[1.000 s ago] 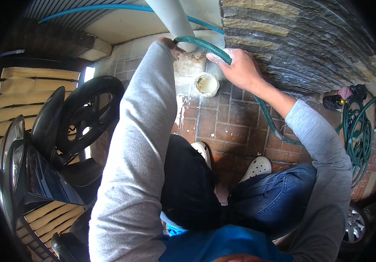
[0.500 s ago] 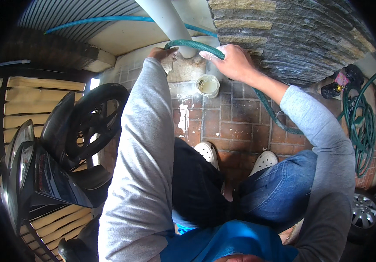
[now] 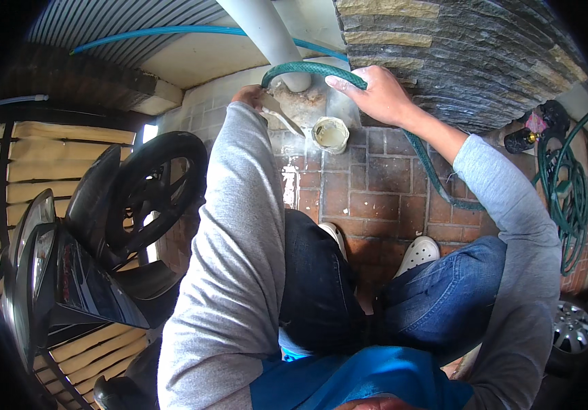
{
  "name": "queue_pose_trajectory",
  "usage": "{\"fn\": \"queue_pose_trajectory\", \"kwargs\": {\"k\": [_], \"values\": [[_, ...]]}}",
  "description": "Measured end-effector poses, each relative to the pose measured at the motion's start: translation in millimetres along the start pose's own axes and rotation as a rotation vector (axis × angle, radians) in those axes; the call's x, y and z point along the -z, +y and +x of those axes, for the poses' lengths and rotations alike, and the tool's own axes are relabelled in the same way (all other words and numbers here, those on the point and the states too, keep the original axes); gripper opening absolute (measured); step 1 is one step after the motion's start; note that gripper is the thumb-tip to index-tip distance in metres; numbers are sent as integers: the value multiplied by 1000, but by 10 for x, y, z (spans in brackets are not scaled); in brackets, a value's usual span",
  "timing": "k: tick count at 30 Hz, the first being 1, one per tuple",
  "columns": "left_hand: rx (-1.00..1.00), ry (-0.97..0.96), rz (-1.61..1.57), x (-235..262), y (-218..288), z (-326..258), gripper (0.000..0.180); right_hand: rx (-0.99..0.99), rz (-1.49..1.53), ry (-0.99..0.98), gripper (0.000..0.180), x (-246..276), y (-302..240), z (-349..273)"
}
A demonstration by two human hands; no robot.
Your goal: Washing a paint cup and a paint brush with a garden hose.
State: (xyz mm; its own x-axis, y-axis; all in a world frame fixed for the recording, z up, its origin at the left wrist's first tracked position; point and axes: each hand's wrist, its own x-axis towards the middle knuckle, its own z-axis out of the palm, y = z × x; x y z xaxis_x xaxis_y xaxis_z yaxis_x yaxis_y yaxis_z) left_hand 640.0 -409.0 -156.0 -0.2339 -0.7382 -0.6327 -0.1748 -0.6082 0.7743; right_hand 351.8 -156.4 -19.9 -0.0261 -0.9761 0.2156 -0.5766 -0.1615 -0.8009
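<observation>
A green garden hose (image 3: 308,67) arches across the far side of the floor. My right hand (image 3: 381,94) is closed around it, with pale smears on the thumb. At the hose's left end is my left hand (image 3: 249,96), its fingers partly hidden by the sleeve and the angle. From this hand a pale, flat tool like a paintbrush (image 3: 282,115) slants down toward a whitish tub (image 3: 330,134). The tub stands on the bricks between my hands and holds something pale. Whether the left fingers also touch the hose is hard to see.
A grey pipe (image 3: 256,31) meets the floor beyond my hands, beside a stone-clad wall (image 3: 444,61). To the left stands a motorcycle (image 3: 89,273). Coiled hose (image 3: 567,198) hangs at the right, above a car wheel (image 3: 571,326). White splashes mark the brick floor (image 3: 383,205).
The pale tool now shows below my left hand, pointing toward the tub. My right hand and the hose sit slightly farther right in view, as the whole view has shifted a little.
</observation>
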Motion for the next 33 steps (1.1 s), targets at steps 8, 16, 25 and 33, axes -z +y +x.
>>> {"fn": "queue_pose_trajectory", "kwargs": {"k": [8, 16, 25, 33], "values": [[54, -72, -75, -181, -76, 165, 14, 36, 45, 59, 48, -38, 31, 25], [-214, 214, 130, -425, -34, 259, 21, -52, 56, 10, 45, -28, 58, 21], [-338, 381, 780, -296, -102, 65, 49, -64, 104, -7, 45, -146, 77, 41], [-361, 237, 191, -546, -228, -370, 45, -76, 82, -4, 44, -184, 78, 48]]}}
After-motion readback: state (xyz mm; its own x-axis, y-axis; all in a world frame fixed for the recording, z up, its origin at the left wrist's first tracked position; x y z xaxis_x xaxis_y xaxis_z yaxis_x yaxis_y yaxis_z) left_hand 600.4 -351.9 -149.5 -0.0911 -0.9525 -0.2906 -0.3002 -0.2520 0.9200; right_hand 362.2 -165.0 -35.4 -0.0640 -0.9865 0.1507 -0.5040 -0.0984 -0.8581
